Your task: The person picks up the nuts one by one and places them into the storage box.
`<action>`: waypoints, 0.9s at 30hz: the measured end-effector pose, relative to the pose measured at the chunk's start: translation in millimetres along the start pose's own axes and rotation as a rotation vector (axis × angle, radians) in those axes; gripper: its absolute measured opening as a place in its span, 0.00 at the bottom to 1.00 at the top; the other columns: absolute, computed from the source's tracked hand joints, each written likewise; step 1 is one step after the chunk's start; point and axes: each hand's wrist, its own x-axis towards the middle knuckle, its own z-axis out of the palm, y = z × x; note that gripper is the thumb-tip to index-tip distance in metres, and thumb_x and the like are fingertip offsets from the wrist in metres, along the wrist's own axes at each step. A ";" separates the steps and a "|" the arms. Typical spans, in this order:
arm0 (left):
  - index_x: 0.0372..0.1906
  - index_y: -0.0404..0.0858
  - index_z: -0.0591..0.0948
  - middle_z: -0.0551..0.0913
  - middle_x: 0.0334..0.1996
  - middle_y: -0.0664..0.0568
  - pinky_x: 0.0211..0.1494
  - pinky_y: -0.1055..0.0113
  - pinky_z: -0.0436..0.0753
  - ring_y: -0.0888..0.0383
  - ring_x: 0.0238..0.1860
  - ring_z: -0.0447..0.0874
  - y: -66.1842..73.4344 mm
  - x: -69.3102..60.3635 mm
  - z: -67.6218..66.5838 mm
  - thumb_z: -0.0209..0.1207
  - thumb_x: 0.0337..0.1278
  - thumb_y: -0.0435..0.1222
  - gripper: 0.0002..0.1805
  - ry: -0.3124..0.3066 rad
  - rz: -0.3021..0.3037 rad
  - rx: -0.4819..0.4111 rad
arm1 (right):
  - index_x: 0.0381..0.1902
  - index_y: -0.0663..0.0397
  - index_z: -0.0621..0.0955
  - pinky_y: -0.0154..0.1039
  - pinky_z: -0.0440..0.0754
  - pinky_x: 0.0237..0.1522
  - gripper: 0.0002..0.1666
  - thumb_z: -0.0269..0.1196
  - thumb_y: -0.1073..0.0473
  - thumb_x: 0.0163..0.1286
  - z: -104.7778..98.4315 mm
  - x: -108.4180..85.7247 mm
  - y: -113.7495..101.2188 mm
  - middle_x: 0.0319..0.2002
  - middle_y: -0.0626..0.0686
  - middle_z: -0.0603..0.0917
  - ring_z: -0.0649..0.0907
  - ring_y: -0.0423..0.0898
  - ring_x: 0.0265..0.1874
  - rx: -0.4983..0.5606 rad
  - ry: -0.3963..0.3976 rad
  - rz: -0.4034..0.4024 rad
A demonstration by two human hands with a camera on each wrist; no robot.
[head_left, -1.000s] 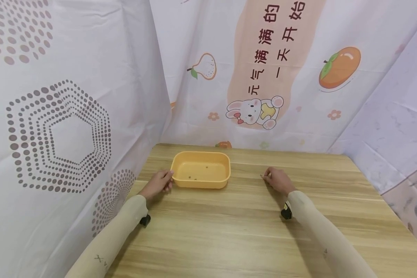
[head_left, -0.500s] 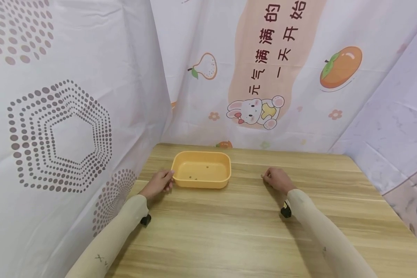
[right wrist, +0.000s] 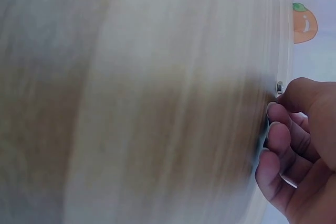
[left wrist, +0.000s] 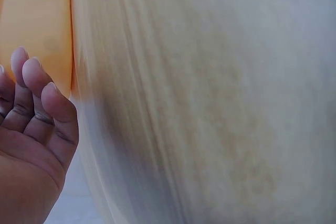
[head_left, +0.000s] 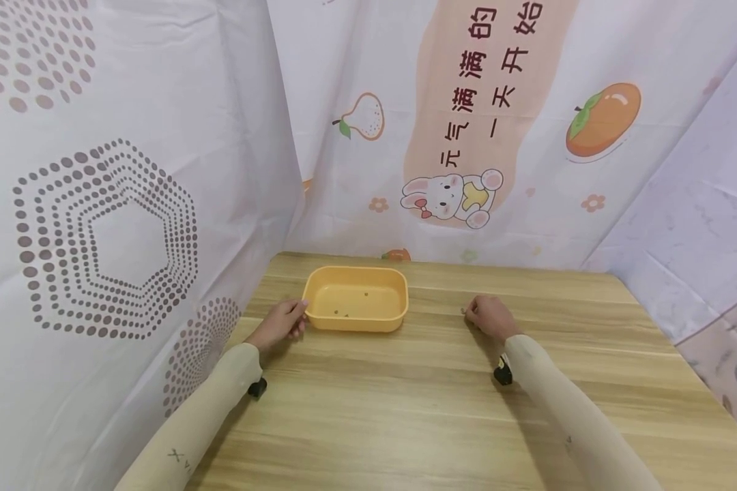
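Note:
A yellow plastic tray (head_left: 356, 324) stands toward the back left of the table. My left hand (head_left: 280, 322) grips its near left corner, thumb at the rim; in the left wrist view the fingers (left wrist: 58, 103) curl by the tray's wall (left wrist: 39, 30). Three tiny metal pieces, seemingly nuts (head_left: 347, 316), lie apart on the tray floor. To the right of the tray, my right hand (head_left: 493, 318) is low over the table. It pinches a small shiny metal nut (right wrist: 280, 87) at the thumb tip, its other fingers curled; part of the nut is hidden.
The wood-grain table (head_left: 393, 409) reaches back to a printed white cloth (head_left: 356, 204). Another patterned cloth (head_left: 239, 170) hangs close along the left side. A dark wrist camera (head_left: 503, 372) sits under the right cuff.
Both hands stay nearly where they were, the left at the tray and the right over the table. The small piece at the right fingertips shows less in the head view now.

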 end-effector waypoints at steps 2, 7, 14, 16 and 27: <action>0.38 0.32 0.78 0.80 0.26 0.45 0.25 0.68 0.79 0.57 0.22 0.76 -0.4 0.9 0.1 0.44 0.85 0.47 0.23 -0.003 0.002 -0.005 | 0.36 0.62 0.84 0.49 0.81 0.34 0.09 0.58 0.64 0.69 0.4 0.1 0.4 0.30 0.54 0.85 0.79 0.49 0.26 0.001 0.007 -0.005; 0.38 0.31 0.78 0.80 0.26 0.46 0.24 0.69 0.78 0.58 0.21 0.76 1.5 0.1 0.1 0.44 0.85 0.45 0.23 -0.008 -0.001 -0.016 | 0.34 0.60 0.84 0.51 0.82 0.35 0.08 0.59 0.64 0.68 4.9 -0.6 3.6 0.33 0.56 0.86 0.81 0.50 0.29 -0.016 0.043 -0.033; 0.39 0.30 0.78 0.80 0.26 0.45 0.24 0.69 0.78 0.59 0.22 0.75 1.5 0.8 -1.0 0.45 0.84 0.47 0.25 -0.008 0.004 -0.014 | 0.34 0.59 0.84 0.51 0.82 0.35 0.07 0.59 0.64 0.69 7.2 -1.5 4.8 0.33 0.55 0.87 0.82 0.50 0.29 -0.012 0.074 -0.041; 0.39 0.30 0.78 0.80 0.26 0.46 0.24 0.69 0.78 0.59 0.22 0.75 1.3 0.9 -1.2 0.44 0.84 0.48 0.25 -0.011 0.004 -0.012 | 0.34 0.59 0.84 0.51 0.82 0.35 0.07 0.59 0.64 0.70 6.4 -2.3 3.7 0.33 0.56 0.87 0.81 0.50 0.28 -0.009 0.075 -0.039; 0.40 0.28 0.78 0.81 0.28 0.41 0.24 0.67 0.79 0.57 0.23 0.76 2.3 0.4 -1.1 0.44 0.85 0.47 0.26 -0.009 0.016 -0.006 | 0.34 0.60 0.83 0.48 0.81 0.31 0.08 0.61 0.61 0.72 5.2 -4.7 1.1 0.32 0.55 0.86 0.80 0.48 0.26 -0.008 0.073 -0.032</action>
